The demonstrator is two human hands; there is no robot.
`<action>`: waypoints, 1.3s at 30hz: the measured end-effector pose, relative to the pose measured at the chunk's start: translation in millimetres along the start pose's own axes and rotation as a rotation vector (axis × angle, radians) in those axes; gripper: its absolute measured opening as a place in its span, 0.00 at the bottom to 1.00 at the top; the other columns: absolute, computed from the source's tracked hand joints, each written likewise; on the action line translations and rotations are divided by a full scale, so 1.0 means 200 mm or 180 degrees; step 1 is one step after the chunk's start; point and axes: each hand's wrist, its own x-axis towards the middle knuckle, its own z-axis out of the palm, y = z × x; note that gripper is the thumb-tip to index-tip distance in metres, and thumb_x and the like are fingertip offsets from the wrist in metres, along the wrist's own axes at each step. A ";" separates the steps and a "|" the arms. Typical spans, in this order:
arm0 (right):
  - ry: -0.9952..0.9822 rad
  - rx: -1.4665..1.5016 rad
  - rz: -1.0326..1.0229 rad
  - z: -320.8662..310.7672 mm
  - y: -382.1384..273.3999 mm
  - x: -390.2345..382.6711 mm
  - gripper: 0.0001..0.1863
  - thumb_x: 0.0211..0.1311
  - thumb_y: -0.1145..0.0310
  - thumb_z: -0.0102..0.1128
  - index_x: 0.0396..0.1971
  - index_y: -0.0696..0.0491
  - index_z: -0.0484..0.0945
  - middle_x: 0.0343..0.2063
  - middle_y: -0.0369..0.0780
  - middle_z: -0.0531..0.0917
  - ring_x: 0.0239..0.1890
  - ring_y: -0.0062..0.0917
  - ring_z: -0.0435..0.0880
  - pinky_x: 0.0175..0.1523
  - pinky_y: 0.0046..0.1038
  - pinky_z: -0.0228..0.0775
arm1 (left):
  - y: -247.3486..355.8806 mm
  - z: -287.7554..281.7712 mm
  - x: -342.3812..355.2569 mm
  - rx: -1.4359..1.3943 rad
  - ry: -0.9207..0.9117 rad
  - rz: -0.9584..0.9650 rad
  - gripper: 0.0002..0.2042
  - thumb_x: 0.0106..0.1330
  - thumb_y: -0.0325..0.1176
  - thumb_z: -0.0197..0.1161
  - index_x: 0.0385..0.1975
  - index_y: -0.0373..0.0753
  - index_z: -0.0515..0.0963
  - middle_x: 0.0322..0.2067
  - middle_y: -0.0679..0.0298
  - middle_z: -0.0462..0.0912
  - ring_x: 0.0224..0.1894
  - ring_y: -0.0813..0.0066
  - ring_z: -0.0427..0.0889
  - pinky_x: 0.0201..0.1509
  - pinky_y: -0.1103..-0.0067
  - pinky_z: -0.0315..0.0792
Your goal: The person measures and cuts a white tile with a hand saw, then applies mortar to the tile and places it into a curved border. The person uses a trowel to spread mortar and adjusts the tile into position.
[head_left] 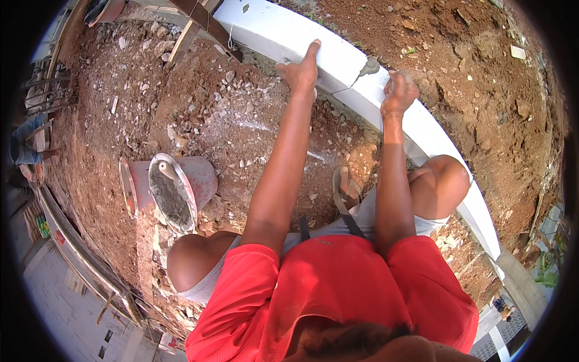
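- Location: the left block (274, 27) lay end to end with the right block (431, 133) in a white row on the ground, ahead of the person and curving off to the right.
- Left hand (300, 73): thumb on the left block's top, other fingers bent at its near edge; a firm pinch could not be confirmed.
- Right hand (399, 93): fingers curled in over the right block; whether they pinched anything could not be told.
- Handling (judged): blocks stiff, fairly heavy, brittle at corners; dusty faces probably slick.
- Hold (judged): both long sides, away from the joint and its corners.
- Mortar lump (369, 65): sat at the joint, between the hands.
- Obstructions: the timber (208, 25) stood close against the left block's near side; the right knee (445, 181) crowded the right block.
- Bucket (204, 176): sat on stony soil (199, 111) to the left, holding grey mortar (167, 196), clear of both arms.
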 end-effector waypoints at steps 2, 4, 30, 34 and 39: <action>0.0127 0.0109 0.0074 0.00 -0.07 0.00 0.13 0.60 0.74 0.64 0.15 0.53 0.76 0.12 0.27 0.67 0.14 0.11 0.59 0.21 0.22 0.45 | 0.01 0.01 -0.05 0.0010 0.0005 0.0048 0.73 0.58 0.55 0.79 0.76 0.22 0.19 0.77 0.29 0.36 0.77 0.34 0.57 0.66 0.55 0.81; 0.0156 0.0179 0.0153 0.00 -0.09 0.00 0.11 0.60 0.75 0.63 0.17 0.53 0.78 0.12 0.27 0.66 0.14 0.11 0.59 0.20 0.23 0.46 | 0.02 0.02 -0.07 -0.0023 -0.0024 0.0052 0.73 0.58 0.55 0.79 0.76 0.22 0.18 0.77 0.29 0.35 0.77 0.35 0.56 0.66 0.54 0.80; -0.1118 -0.1842 -0.0333 0.33 -0.36 0.03 0.22 0.60 0.61 0.76 0.53 0.54 0.86 0.53 0.41 0.83 0.57 0.31 0.81 0.66 0.36 0.72 | 0.18 -0.77 0.37 -0.0693 0.0839 0.1061 0.28 0.73 0.39 0.67 0.66 0.27 0.72 0.67 0.46 0.75 0.71 0.48 0.73 0.70 0.60 0.75; -0.2021 -0.2835 -0.1143 0.62 -0.27 0.07 0.54 0.45 0.47 0.87 0.73 0.53 0.72 0.67 0.52 0.76 0.72 0.45 0.72 0.77 0.48 0.65 | 0.33 -0.76 0.39 -0.0367 0.0581 0.1087 0.27 0.78 0.38 0.59 0.70 0.26 0.68 0.70 0.46 0.72 0.72 0.49 0.73 0.72 0.60 0.76; -0.2613 -0.3655 -0.0985 0.93 0.03 0.08 0.69 0.30 0.45 0.91 0.78 0.51 0.65 0.70 0.52 0.72 0.76 0.47 0.67 0.78 0.51 0.61 | 0.43 -0.79 0.52 -0.0130 0.0555 0.1106 0.21 0.72 0.30 0.64 0.63 0.30 0.76 0.57 0.54 0.82 0.60 0.58 0.82 0.61 0.63 0.80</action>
